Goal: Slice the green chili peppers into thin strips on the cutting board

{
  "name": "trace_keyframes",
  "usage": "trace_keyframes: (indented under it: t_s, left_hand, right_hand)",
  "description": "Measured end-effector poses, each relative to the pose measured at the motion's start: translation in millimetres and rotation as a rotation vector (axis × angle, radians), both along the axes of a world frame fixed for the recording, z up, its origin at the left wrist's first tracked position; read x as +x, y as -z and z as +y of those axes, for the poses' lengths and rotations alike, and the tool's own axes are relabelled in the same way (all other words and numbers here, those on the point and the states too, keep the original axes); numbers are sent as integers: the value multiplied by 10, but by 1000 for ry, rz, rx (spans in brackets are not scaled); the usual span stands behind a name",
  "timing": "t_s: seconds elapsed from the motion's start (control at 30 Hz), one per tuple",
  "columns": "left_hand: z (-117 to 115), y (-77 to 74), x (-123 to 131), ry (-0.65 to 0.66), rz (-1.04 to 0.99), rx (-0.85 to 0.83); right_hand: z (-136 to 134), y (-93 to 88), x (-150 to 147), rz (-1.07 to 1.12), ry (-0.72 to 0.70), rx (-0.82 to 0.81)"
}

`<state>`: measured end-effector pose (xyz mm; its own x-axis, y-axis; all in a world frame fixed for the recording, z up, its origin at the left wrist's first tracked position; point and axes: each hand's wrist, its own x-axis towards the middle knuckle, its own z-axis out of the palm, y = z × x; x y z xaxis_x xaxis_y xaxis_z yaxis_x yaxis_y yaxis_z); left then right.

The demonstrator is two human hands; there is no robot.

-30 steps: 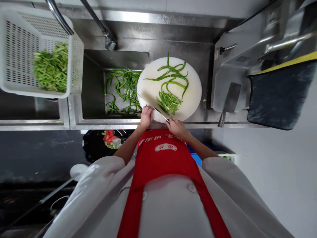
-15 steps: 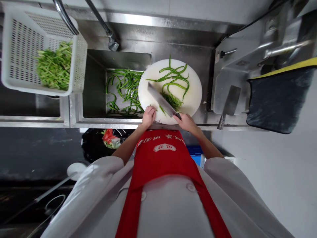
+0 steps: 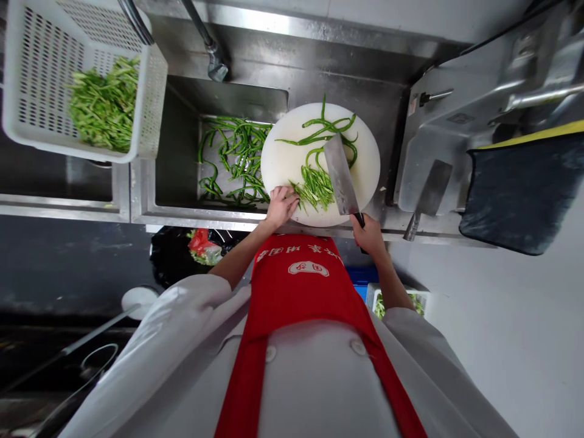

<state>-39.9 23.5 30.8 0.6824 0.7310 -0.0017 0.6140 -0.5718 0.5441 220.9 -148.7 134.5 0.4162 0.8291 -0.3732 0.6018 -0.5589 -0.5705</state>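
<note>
A round white cutting board (image 3: 283, 161) lies on the steel counter. On it are long green peppers (image 3: 329, 129) at the far side and a pile of cut green strips (image 3: 316, 188) near me. My right hand (image 3: 367, 234) grips the handle of a cleaver (image 3: 340, 175), whose flat blade rests right of the pile. My left hand (image 3: 281, 205) sits at the board's near left edge, fingers curled against the cut strips.
A sink (image 3: 182, 158) left of the board holds more long green peppers (image 3: 232, 159). A white perforated basket (image 3: 31, 73) of cut strips stands far left. A second cleaver (image 3: 427, 198) lies right, by a steel machine (image 3: 474, 91). A faucet (image 3: 214, 61) hangs above.
The cleaver swung from the left of the cut pile, over it, to its right side. My right hand moved right along the board's edge. My left hand shifted onto the strips.
</note>
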Motion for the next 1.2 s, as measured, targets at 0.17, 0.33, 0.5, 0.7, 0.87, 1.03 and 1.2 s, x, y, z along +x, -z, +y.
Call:
trace_keyframes:
  t_s: [0.17, 0.33, 0.5, 0.7, 0.87, 1.03, 1.2]
  left_hand:
    - [35, -102, 133, 40, 70, -18]
    - [139, -218, 145, 81, 104, -46]
    - [284, -314, 175, 78, 120, -53]
    - [378, -250, 288, 115, 90, -67]
    - [390, -160, 394, 129, 50, -66]
    - [403, -210, 318, 123, 46, -77]
    - [390, -287, 211, 304, 119, -105]
  right_hand:
    - [-49, 12, -53, -24, -8, 1]
    - [-57, 25, -77, -17, 22, 7]
    - [-97, 37, -64, -13, 39, 25]
    - [-146, 3, -43, 23, 63, -16]
    - [-169, -29, -33, 33, 98, -39]
    - [-196, -36, -26, 31, 125, -45]
    - [-213, -37, -42, 29, 141, -25]
